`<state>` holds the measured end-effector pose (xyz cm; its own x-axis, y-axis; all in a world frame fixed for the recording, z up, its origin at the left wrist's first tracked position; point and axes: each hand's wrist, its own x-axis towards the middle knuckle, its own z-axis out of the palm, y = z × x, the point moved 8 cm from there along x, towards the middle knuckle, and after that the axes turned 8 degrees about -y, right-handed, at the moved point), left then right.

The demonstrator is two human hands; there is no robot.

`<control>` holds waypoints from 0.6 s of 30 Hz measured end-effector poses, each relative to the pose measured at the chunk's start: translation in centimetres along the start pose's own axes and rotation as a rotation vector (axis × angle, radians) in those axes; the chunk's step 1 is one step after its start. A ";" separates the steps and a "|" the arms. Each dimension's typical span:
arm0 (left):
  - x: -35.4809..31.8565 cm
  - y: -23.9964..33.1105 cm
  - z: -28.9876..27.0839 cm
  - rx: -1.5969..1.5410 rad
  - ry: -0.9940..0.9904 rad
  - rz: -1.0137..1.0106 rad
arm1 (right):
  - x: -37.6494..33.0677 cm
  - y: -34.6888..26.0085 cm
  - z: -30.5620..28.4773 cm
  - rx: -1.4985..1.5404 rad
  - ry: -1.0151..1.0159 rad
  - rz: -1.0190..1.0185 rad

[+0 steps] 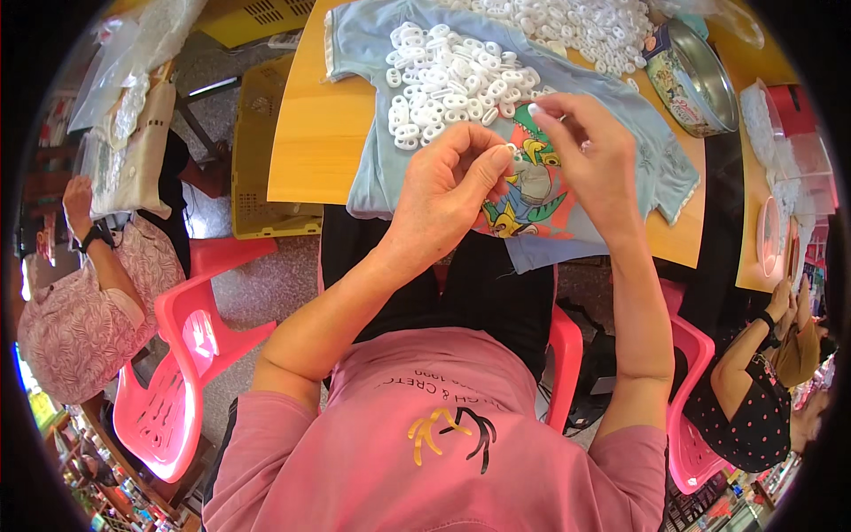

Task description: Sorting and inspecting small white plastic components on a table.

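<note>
My left hand (450,184) is closed in a pinch, thumb against forefinger, with a small white two-holed plastic piece (512,152) at the tips. Just right of it, my right hand (592,146) is bent with thumb and forefinger close together. A small white bit shows at those fingertips; whether it is another piece is hard to make out. Both hands are over a light blue T-shirt (363,115) with a colourful cartoon print (532,182), spread on the table. A heap of white two-holed pieces (452,82) lies on the shirt, beyond my hands.
More white pieces (585,31) are piled at the wooden table's (301,142) far side. A round metal tin (690,78) stands far right. Pink plastic chairs (182,355) flank me, and a yellow crate (253,177) is left. One person (106,293) is left, another (749,390) right.
</note>
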<state>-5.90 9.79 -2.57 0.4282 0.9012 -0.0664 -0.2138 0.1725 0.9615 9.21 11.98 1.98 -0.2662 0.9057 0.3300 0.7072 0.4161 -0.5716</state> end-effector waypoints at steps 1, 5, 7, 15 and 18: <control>0.1 0.0 0.1 -0.001 -0.002 -0.002 | -0.5 1.1 -0.1 0.299 0.024 0.149; 0.5 0.7 0.6 -0.009 -0.012 0.063 | -2.6 2.1 -0.3 0.865 0.006 0.443; 0.8 0.7 1.2 -0.005 -0.026 0.070 | -3.6 2.6 -0.3 0.960 0.028 0.476; 1.1 2.0 3.4 -0.028 -0.029 0.271 | -5.6 1.7 -0.5 1.041 -0.049 0.540; 1.0 1.4 4.1 -0.013 -0.103 0.239 | -5.5 1.2 -0.8 0.981 0.025 0.483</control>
<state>-2.15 9.32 -0.20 0.4515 0.8717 0.1904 -0.3310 -0.0345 0.9430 12.10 7.40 0.09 -0.0799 0.9935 -0.0816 -0.0992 -0.0894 -0.9910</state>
